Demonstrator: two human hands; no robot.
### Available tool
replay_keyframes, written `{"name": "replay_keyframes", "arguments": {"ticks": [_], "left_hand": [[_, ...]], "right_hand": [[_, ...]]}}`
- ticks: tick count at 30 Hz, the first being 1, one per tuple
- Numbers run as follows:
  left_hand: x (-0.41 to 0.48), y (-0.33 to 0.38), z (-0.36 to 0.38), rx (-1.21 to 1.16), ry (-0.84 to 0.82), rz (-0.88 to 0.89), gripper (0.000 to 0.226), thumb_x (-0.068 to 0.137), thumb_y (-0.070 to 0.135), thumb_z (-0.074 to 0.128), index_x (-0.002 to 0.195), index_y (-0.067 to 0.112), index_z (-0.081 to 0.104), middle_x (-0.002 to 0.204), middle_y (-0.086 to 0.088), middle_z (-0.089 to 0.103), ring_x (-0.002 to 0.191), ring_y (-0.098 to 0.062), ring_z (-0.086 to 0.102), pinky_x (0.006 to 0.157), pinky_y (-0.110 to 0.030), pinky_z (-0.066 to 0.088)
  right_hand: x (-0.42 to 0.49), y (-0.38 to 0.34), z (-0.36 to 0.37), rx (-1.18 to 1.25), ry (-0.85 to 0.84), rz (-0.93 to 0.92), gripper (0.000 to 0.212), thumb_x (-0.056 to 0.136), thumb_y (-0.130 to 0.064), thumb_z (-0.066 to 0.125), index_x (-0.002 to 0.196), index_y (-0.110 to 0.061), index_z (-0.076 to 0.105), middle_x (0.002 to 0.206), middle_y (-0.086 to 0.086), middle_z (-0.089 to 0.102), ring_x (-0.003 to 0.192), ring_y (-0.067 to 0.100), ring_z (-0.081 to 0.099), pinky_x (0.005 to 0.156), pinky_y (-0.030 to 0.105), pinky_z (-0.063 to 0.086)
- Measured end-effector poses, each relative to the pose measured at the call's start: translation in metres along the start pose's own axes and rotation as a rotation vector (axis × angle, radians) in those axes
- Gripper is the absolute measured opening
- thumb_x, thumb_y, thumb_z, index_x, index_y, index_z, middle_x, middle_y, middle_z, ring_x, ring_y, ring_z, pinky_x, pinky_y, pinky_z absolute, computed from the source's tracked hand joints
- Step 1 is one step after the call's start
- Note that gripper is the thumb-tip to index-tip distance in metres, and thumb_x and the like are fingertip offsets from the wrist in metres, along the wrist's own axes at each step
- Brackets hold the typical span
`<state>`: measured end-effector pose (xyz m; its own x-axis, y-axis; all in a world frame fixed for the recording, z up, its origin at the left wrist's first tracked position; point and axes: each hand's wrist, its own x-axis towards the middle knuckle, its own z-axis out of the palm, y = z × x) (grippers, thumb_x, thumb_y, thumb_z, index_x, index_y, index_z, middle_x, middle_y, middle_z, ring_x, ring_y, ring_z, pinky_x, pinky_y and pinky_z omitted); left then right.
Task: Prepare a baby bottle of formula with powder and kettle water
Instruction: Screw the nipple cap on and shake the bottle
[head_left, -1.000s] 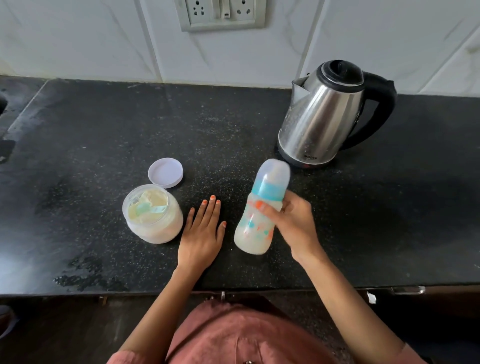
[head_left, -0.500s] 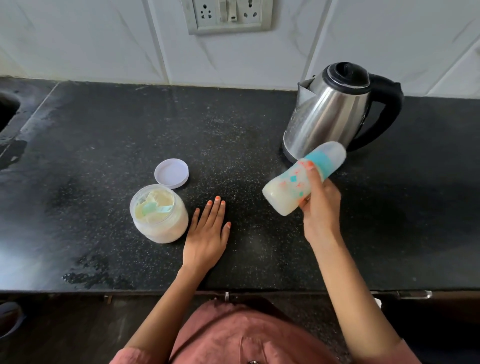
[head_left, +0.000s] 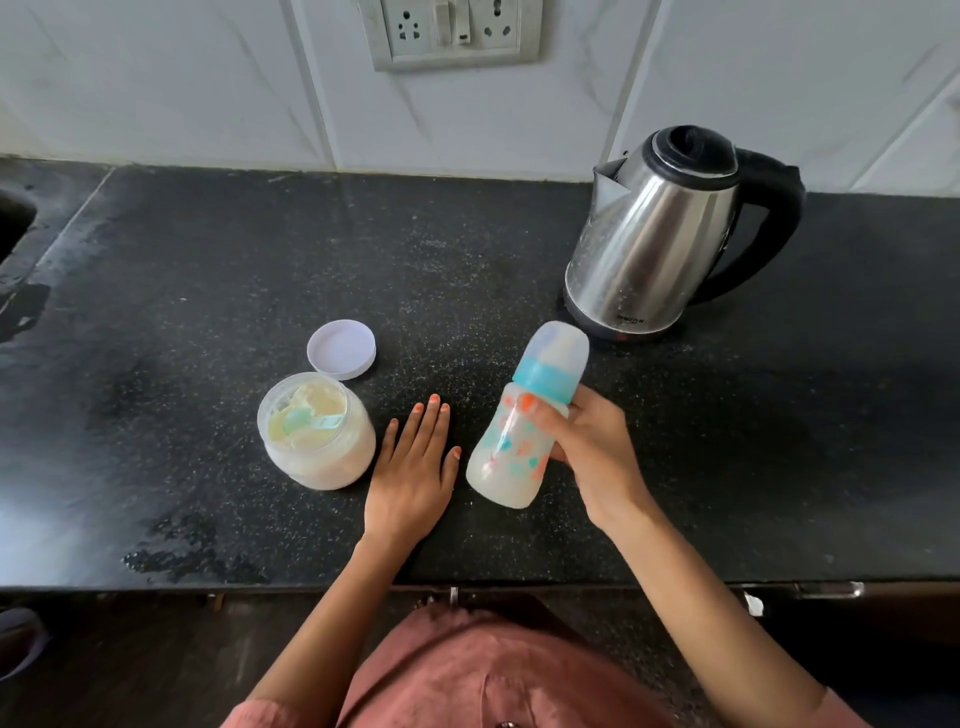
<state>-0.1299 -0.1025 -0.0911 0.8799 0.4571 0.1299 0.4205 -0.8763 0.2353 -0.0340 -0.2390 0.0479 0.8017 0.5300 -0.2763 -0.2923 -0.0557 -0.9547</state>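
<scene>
Where the black desk (head_left: 208, 270) meets the tiled wall, I see the steel kettle (head_left: 649, 244) standing at the back right. The open powder jar (head_left: 332, 457) sits front left. Just beside it my left grip (head_left: 410, 478) lies flat on the desk, fingers straight, holding nothing. My right grip (head_left: 592, 447) is curled round the capped baby bottle (head_left: 514, 457), which is tilted toward the kettle with milky liquid inside. The lid (head_left: 341, 349) lies behind the jar, and a scoop (head_left: 304, 420) rests in the powder.

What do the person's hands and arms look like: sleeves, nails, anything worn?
Both forearms are bare. The left hand and right hand have orange-painted nails. No ring, watch or bracelet shows. The rust-pink garment has sleeve ends showing at the frame's bottom edge.
</scene>
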Motion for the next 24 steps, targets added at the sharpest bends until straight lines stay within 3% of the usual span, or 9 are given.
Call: {"name": "replay_keyframes", "arguments": {"ticks": [2,5,7,10,12,15,17,21,24], "left_hand": [[0.000,0.000,0.000,0.000,0.003,-0.004,0.054,0.093,0.035,0.027,0.135,0.006,0.045,0.142,-0.008,0.043,0.129,-0.025,0.042,0.105,-0.048,0.021],[0.001,0.001,0.001,0.001,0.005,-0.015,0.054,0.093,0.035,0.027,0.135,0.007,0.045,0.142,-0.007,0.043,0.129,-0.024,0.042,0.105,-0.047,0.022],[0.001,0.001,0.000,0.004,0.002,-0.015,0.054,0.093,0.035,0.028,0.135,0.007,0.046,0.142,-0.007,0.044,0.129,-0.024,0.043,0.105,-0.046,0.025],[0.000,0.000,0.000,0.022,0.001,0.006,0.054,0.091,0.034,0.029,0.133,0.005,0.047,0.140,-0.009,0.046,0.126,-0.026,0.046,0.102,-0.048,0.028],[0.000,0.000,0.000,0.020,0.002,-0.004,0.054,0.092,0.034,0.028,0.134,0.006,0.047,0.141,-0.008,0.045,0.127,-0.025,0.045,0.104,-0.047,0.027],[0.001,0.001,0.000,0.012,0.002,-0.016,0.054,0.094,0.035,0.027,0.135,0.007,0.045,0.142,-0.007,0.043,0.130,-0.024,0.042,0.105,-0.048,0.022],[0.001,0.001,0.000,0.010,0.001,-0.015,0.053,0.093,0.035,0.027,0.135,0.007,0.046,0.141,-0.007,0.044,0.129,-0.024,0.043,0.104,-0.049,0.023],[0.000,0.000,0.000,0.010,0.009,-0.003,0.053,0.093,0.034,0.028,0.133,0.005,0.048,0.140,-0.009,0.046,0.126,-0.026,0.047,0.102,-0.051,0.026],[0.000,0.000,0.001,-0.004,0.005,-0.022,0.054,0.093,0.035,0.027,0.135,0.007,0.045,0.142,-0.007,0.043,0.129,-0.023,0.043,0.110,-0.039,0.021]], "right_hand": [[0.005,-0.004,-0.002,0.061,0.041,-0.027,0.018,0.066,-0.025,0.072,0.083,-0.021,0.066,0.081,-0.006,0.072,0.081,0.011,0.068,0.077,0.033,0.055],[0.016,-0.010,-0.005,0.343,0.211,-0.019,0.013,0.078,-0.024,0.064,0.091,-0.020,0.063,0.087,-0.005,0.069,0.080,0.007,0.067,0.071,0.026,0.056],[0.012,-0.006,-0.001,0.279,0.159,-0.001,0.017,0.078,-0.021,0.065,0.095,-0.018,0.063,0.089,-0.003,0.069,0.082,0.008,0.067,0.075,0.030,0.056],[0.000,-0.001,0.004,0.004,-0.015,0.013,0.018,0.068,-0.018,0.072,0.085,-0.021,0.066,0.079,-0.006,0.072,0.080,0.009,0.068,0.083,0.039,0.054],[0.005,-0.004,0.001,0.063,0.020,-0.003,0.020,0.066,-0.022,0.071,0.085,-0.021,0.066,0.082,-0.005,0.072,0.081,0.010,0.067,0.081,0.038,0.054],[0.018,-0.011,-0.006,0.348,0.205,-0.011,0.018,0.077,-0.024,0.065,0.094,-0.021,0.063,0.093,-0.003,0.068,0.087,0.009,0.066,0.073,0.028,0.056],[0.016,-0.007,-0.004,0.306,0.181,-0.005,0.016,0.081,-0.019,0.063,0.097,-0.020,0.062,0.095,-0.002,0.068,0.089,0.010,0.066,0.076,0.030,0.056],[0.001,0.002,0.000,-0.051,-0.060,0.013,0.019,0.070,-0.015,0.073,0.087,-0.021,0.066,0.083,-0.005,0.072,0.084,0.011,0.068,0.079,0.032,0.056],[0.012,-0.005,-0.007,0.215,0.089,0.009,0.026,0.068,-0.025,0.069,0.093,-0.019,0.066,0.089,-0.003,0.071,0.085,0.012,0.067,0.071,0.027,0.056]]}}
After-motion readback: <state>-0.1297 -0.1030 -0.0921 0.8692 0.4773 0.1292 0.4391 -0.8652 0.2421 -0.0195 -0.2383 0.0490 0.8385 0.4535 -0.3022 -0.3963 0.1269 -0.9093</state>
